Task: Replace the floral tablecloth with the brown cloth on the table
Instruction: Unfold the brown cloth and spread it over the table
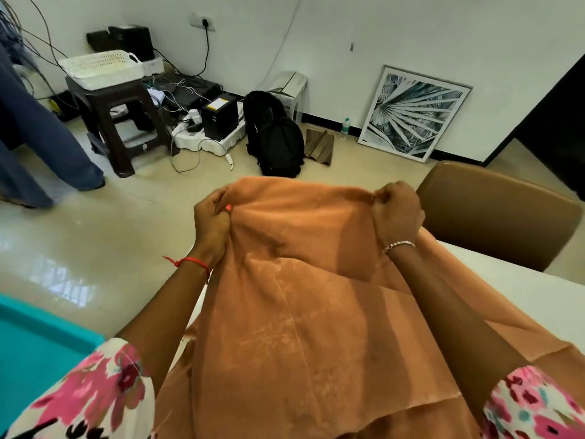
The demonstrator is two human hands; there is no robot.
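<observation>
The brown cloth [294, 312] hangs in folds in front of me, held up by its top edge. My left hand [212, 221] pinches that edge on the left, my right hand [397, 212] grips it on the right, about a forearm's length apart. The lower part of the cloth drapes over the white table [512, 280], whose bare top shows at the right. No floral tablecloth is in view; the floral fabric at the bottom corners is my sleeves.
A brown chair [500, 213] stands at the table's far right side. On the floor beyond are a black backpack [275, 137], a dark stool [123, 122] with a white basket, cables, a framed picture [411, 114], and a person's legs [41, 137] at left. A teal surface [34, 346] lies at lower left.
</observation>
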